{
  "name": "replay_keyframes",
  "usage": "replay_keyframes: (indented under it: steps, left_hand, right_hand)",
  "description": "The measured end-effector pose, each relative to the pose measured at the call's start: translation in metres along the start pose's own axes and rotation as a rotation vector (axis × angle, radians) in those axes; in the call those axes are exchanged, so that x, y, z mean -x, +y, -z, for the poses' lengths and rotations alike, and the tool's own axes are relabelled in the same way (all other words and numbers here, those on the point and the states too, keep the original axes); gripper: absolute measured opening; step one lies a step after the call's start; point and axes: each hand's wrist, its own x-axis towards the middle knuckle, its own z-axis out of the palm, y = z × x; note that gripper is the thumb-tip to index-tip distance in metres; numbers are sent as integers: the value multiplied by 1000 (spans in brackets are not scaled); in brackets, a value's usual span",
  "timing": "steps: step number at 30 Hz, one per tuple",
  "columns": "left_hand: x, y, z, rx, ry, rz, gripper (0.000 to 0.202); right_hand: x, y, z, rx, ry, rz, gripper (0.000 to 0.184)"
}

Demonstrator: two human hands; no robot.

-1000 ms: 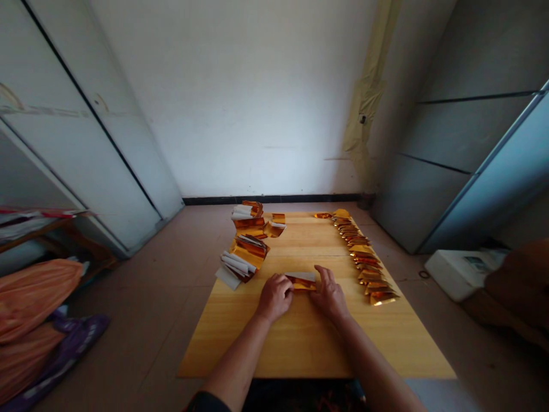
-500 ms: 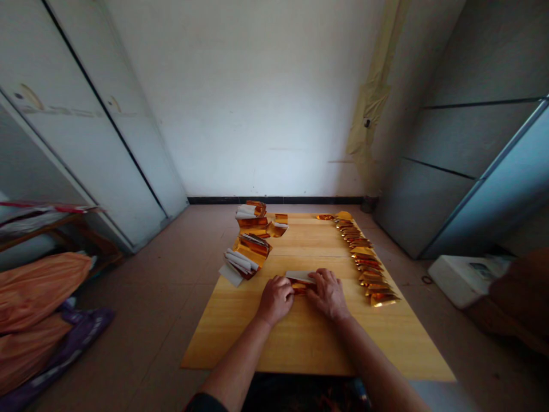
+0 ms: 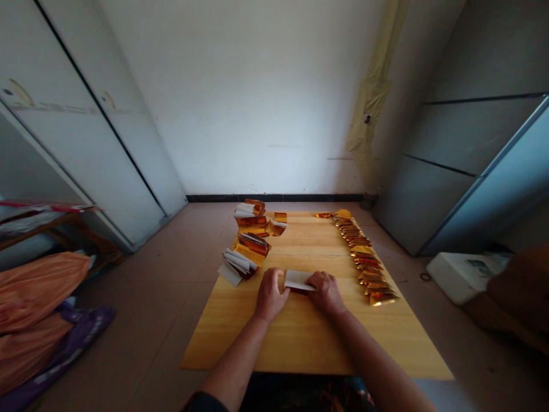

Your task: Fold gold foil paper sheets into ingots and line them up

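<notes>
Two tall pale doors [image 3: 88,137] stand at the far left, and below them an orange cloth [image 3: 40,289] lies over a purple bag [image 3: 83,337]. Next comes the wooden table [image 3: 313,343], set before a white wall [image 3: 257,97]. Loose bundles of gold and white paper [image 3: 255,245] lie along its left edge, the lowest with a white sheet jutting from it. Just right of the upper bundles are a few small gold pieces [image 3: 277,229].

Near the middle, the left hand [image 3: 270,294] rests at the left end of a folded paper [image 3: 295,279], thumb and fingers spread with a gap between them. That paper lies on the table between both hands, white side up, a dark reddish strip showing along its near edge. The right hand [image 3: 326,293] curls its fingers over the right end; whether the thumb pinches from beneath, I cannot tell.

Along the table's right edge runs a row of folded gold packets [image 3: 366,260], overlapping one another. Past it, on the floor, are a dark ring [image 3: 424,277] and a white box [image 3: 454,274], near a tall grey cabinet [image 3: 429,189].
</notes>
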Motion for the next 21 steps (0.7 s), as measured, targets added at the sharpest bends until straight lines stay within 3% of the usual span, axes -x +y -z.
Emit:
replay_keyframes:
  steps: [3, 6, 15, 21]
  left_hand:
    - [-1, -2, 1, 38, -90, -41, 51]
    - [-2, -2, 3, 20, -201, -67, 43]
    - [3, -2, 4, -66, -240, -102, 35]
    - [10, 2, 9, -162, -274, -160, 30]
  right_hand:
    - [1, -1, 1, 12, 4, 19, 17]
    - [3, -1, 1, 41, -13, 54, 21]
    - [18, 2, 1, 70, -2, 184, 20]
    - [33, 2, 12, 76, -38, 259, 27]
